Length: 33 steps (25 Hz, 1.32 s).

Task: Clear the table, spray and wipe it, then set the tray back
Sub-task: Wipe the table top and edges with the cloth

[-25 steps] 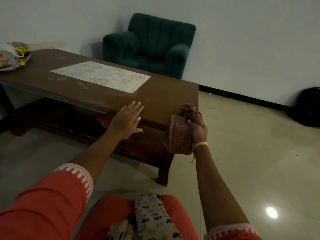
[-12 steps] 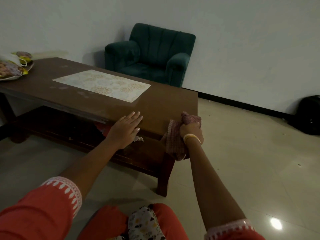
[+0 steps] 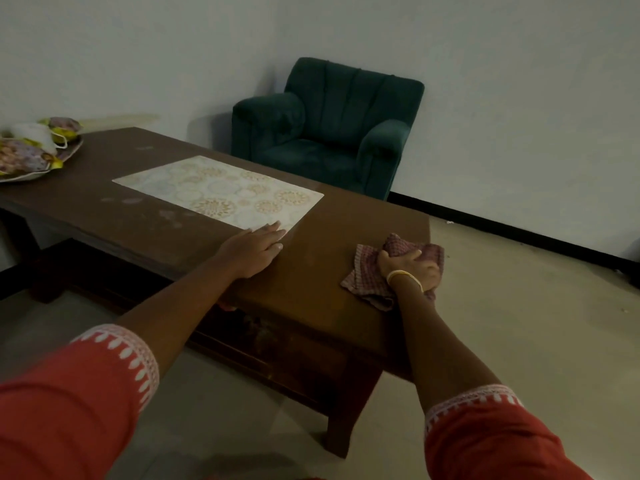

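Observation:
A long brown wooden table (image 3: pixel 332 282) fills the middle of the view. My right hand (image 3: pixel 412 268) presses a bunched red checked cloth (image 3: pixel 367 271) onto the table's near right corner, fingers closed over it. My left hand (image 3: pixel 254 249) lies flat on the tabletop, fingers together, fingertips touching the near corner of a pale patterned mat (image 3: pixel 221 190). A tray (image 3: pixel 45 164) holding flowered pouches and a white mask sits at the table's far left end.
A dark green armchair (image 3: pixel 329 129) stands against the wall behind the table. A black skirting line runs along the wall at the right. Pale tiled floor lies to the right and in front. The table has a lower shelf with something reddish on it.
My right hand has lifted the cloth from the table's side edge up onto the top at the corner. My left hand slid forward to the mat. The view rose.

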Each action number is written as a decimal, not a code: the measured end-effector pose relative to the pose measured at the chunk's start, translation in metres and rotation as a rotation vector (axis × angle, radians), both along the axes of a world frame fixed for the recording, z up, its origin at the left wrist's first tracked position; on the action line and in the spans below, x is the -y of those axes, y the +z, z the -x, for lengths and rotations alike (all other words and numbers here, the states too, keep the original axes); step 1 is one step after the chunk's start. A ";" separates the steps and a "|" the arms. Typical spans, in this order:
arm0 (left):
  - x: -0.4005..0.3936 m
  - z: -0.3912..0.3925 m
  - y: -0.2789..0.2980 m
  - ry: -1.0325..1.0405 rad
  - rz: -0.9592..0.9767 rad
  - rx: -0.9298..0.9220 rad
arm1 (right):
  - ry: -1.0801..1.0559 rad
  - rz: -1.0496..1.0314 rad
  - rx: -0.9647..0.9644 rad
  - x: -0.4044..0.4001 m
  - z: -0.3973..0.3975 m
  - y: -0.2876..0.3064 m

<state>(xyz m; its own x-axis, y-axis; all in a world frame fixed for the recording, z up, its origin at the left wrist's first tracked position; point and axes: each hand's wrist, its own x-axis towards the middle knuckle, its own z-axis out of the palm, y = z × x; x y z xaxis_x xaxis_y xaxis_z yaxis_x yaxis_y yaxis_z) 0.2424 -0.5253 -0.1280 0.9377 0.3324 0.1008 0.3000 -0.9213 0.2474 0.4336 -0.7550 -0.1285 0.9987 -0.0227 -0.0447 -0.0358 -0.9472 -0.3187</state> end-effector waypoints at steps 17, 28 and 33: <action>-0.058 -0.054 -0.015 0.038 0.104 0.110 | 1.100 0.148 0.116 -0.127 -0.011 -0.005; -0.138 -0.106 -0.002 0.011 0.102 0.297 | 1.211 0.163 0.128 -0.183 -0.075 -0.003; -0.189 -0.193 -0.012 0.081 0.080 0.215 | 0.937 0.166 0.079 -0.259 -0.224 -0.014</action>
<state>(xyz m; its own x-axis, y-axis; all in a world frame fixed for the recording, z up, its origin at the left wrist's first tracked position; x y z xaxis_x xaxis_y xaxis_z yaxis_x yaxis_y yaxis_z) 0.4354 -0.3362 -0.1404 0.8673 0.4210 0.2658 0.3050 -0.8712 0.3846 0.6573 -0.4956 -0.1422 0.6143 0.7878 -0.0448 0.7761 -0.6134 -0.1464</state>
